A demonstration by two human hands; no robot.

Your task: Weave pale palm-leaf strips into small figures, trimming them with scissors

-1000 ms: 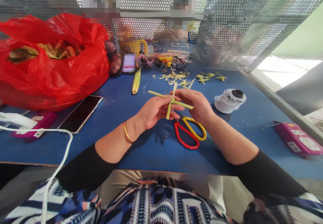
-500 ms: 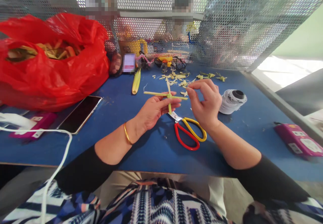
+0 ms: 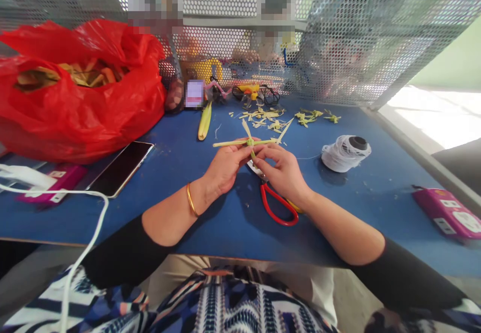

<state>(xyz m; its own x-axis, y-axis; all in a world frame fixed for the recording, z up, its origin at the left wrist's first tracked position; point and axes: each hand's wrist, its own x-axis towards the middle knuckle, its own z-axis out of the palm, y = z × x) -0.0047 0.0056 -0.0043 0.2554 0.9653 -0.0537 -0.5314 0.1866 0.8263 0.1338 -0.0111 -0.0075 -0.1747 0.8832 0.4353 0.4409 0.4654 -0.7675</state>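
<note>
My left hand (image 3: 225, 169) is closed on a small knot of pale green leaf strips (image 3: 250, 143), pinched between thumb and fingers. Loose strip ends stick out of the knot to the left, right, top and bottom. Thumb and fingers of my right hand (image 3: 284, 172) close on the lower strip end, just under the knot. Beneath my right hand lie scissors with one red handle (image 3: 284, 222) and one yellow handle, partly covered. To the right stands a spool of white thread (image 3: 341, 155), a thin thread running from it toward my right hand.
Leaf scraps (image 3: 263, 116) and small knotted pieces (image 3: 308, 117) lie beyond my hands, beside a folded green husk (image 3: 205, 121). A red plastic bag (image 3: 128, 117) and a phone (image 3: 119, 170) are at left. A purple box (image 3: 449, 214) lies right. Perforated metal panels (image 3: 240, 2) border the back.
My right hand has moved left and down from beside the knot to pinch its lower strip end. It now covers most of the yellow scissor handle. The left hand keeps its hold.
</note>
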